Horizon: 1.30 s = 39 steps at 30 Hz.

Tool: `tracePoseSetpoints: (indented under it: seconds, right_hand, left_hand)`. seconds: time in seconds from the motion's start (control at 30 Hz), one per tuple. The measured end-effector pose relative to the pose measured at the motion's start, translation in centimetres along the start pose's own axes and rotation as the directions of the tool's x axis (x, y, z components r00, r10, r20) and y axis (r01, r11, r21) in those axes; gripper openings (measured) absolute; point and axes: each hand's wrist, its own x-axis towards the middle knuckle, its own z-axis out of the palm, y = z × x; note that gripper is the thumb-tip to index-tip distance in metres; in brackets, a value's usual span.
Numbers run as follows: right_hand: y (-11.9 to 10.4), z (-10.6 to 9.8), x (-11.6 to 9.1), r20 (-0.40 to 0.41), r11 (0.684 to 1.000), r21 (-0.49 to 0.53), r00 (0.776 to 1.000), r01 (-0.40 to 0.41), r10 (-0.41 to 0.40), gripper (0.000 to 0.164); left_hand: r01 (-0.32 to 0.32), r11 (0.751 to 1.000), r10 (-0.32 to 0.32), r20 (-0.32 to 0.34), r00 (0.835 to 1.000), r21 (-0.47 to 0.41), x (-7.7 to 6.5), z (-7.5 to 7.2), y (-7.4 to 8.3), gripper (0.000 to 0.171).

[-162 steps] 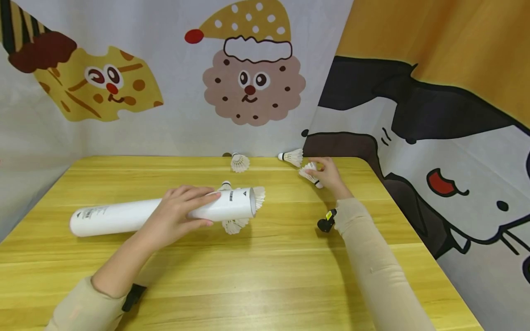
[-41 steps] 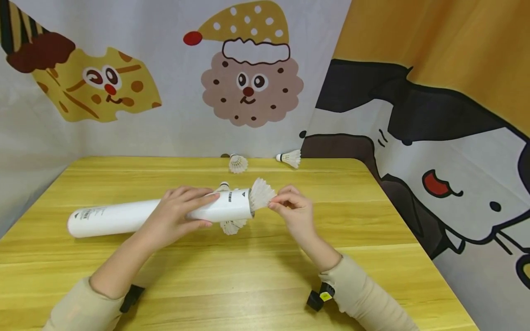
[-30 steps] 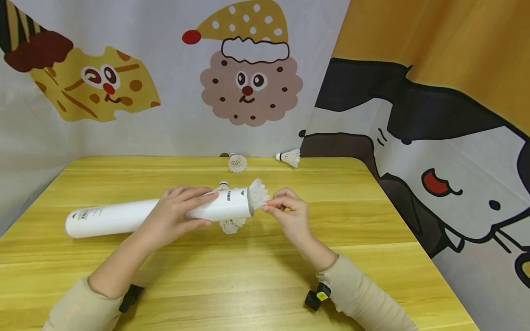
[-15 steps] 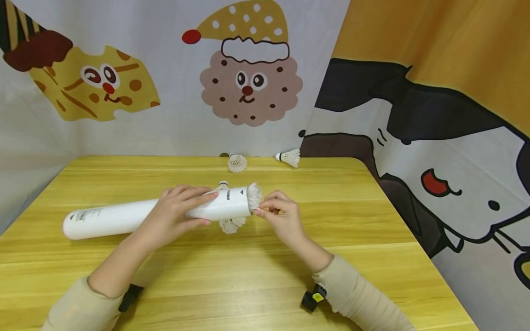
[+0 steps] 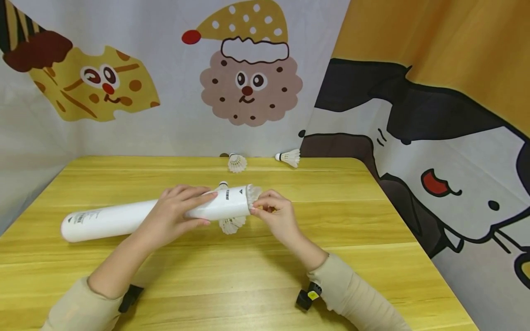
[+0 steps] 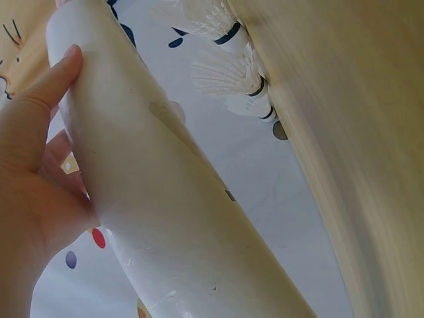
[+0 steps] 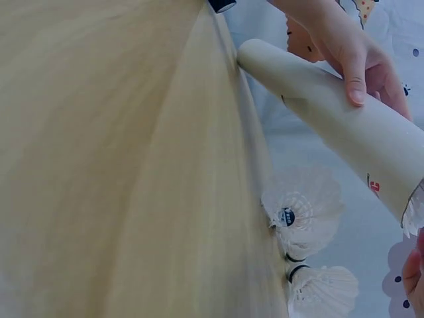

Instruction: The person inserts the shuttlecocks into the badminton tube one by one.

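Note:
My left hand (image 5: 175, 214) grips a long white shuttlecock tube (image 5: 112, 219), thumb on the near side and fingers over the top. The tube's mouth points right, slightly raised off the table. At that mouth my right hand (image 5: 279, 215) pinches the feather rim of a white shuttlecock (image 5: 254, 194). Most of this shuttlecock is inside the tube; only feather ends show. Behind and below the tube lie shuttlecocks (image 5: 233, 225), partly hidden by it. The left wrist view shows the thumb (image 6: 63, 69) along the tube; in the right wrist view feathers (image 7: 415, 211) show at the mouth.
Two more shuttlecocks lie by the table's back edge, one (image 5: 237, 163) behind the tube and another (image 5: 288, 158) further right. The wooden table (image 5: 232, 285) meets a printed curtain (image 5: 178, 128) at the back and right.
My right hand has taken a shuttlecock from the back right and brought it to the tube's mouth. Over the last second it has slid left, deeper into the tube. My left hand keeps its grip.

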Motion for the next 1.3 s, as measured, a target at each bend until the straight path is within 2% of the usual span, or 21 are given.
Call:
tracePoseSetpoints:
  seconds: [0.2, 0.4, 0.67, 0.97, 1.2, 1.3]
  right_hand:
    - [0.0, 0.1, 0.7, 0.063, 0.995, 0.049, 0.994, -0.089, 0.086, 0.007]
    - [0.2, 0.3, 1.4, 0.116, 0.988, 0.065, 0.984, -0.142, 0.134, 0.008]
    - [4.1, 1.4, 2.1, 0.156, 0.977, 0.153, 0.980, -0.147, 0.123, 0.014]
    - [3.8, 1.2, 2.4, 0.182, 0.968, 0.162, 0.970, -0.190, 0.159, 0.014]
    - [1.2, 0.3, 2.1, 0.220, 0.976, 0.150, 0.968, -0.159, 0.124, 0.014]
    - [1.2, 0.1, 2.1, 0.221, 0.979, 0.140, 0.968, -0.148, 0.115, 0.013]
  left_hand:
    - [0.006, 1.000, -0.006, 0.001, 1.000, 0.001, 0.0, 0.0, 0.0, 0.069]
    - [0.018, 1.000, -0.018, -0.005, 1.000, 0.003, -0.1, 0.0, -0.1, 0.070]
    - [0.016, 1.000, -0.016, -0.010, 1.000, -0.007, -0.1, 0.1, -0.1, 0.073]
    - [0.034, 0.999, -0.034, 0.010, 0.999, 0.006, 0.0, 0.0, 0.1, 0.072]
    - [0.031, 1.000, -0.031, 0.009, 0.999, 0.000, 0.0, 0.0, 0.1, 0.072]
    - [0.033, 0.999, -0.033, 0.009, 0.999, 0.006, 0.0, 0.0, 0.1, 0.072]
